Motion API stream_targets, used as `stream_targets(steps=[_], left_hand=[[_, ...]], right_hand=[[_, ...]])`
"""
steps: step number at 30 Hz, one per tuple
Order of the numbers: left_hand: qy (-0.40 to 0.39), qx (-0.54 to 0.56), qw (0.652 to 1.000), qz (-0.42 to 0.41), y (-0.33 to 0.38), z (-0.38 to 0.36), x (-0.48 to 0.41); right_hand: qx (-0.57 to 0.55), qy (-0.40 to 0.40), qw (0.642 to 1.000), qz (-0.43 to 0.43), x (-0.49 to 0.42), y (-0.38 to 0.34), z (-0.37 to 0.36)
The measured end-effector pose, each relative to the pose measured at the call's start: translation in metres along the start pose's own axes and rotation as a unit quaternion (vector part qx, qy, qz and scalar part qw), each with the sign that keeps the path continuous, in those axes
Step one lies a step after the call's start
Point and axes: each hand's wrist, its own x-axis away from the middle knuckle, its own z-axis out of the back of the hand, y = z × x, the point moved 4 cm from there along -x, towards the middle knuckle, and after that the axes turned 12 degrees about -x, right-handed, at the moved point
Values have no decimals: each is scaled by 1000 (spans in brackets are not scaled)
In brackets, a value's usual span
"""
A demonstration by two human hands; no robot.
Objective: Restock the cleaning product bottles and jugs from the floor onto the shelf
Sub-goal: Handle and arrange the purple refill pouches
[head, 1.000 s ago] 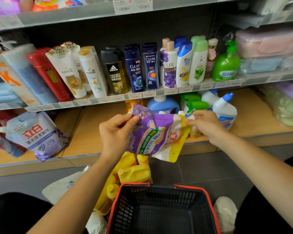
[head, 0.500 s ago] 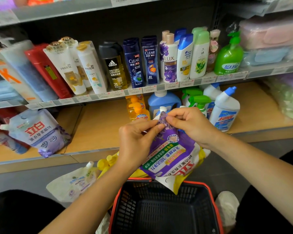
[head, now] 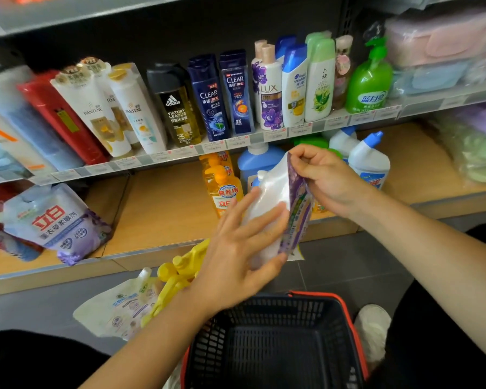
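Pinching the pouch point(head: 274, 203) at its top is the right hand point(head: 327, 178); the left hand point(head: 236, 256) (fingers straight) presses its side.

Pouch point(head: 272, 189) print blurred, illegible.

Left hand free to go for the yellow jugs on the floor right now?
Probably yes. The left hand only rests flat-fingered against the purple pouch, which the right hand pinches at its top edge. The yellow jugs lie uncovered on the floor just below the left wrist.
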Motion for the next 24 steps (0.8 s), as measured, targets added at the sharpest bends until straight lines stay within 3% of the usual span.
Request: stream_targets(steps=[5,14,19,24], left_hand=[[-27,-8,997,-70,26,-21,19],[50,55,995,-67,13,-23,25],[126,148,977,92,-4,-17,26],[32,295,909,292,-24,-26,27]], right_hand=[[31,-44,998,-15,-3,-11,9],[41,2,999,3,-3,-22,20],[61,12,998,11,-7,-17,19],[64,12,998,14,-8,-17,19]])
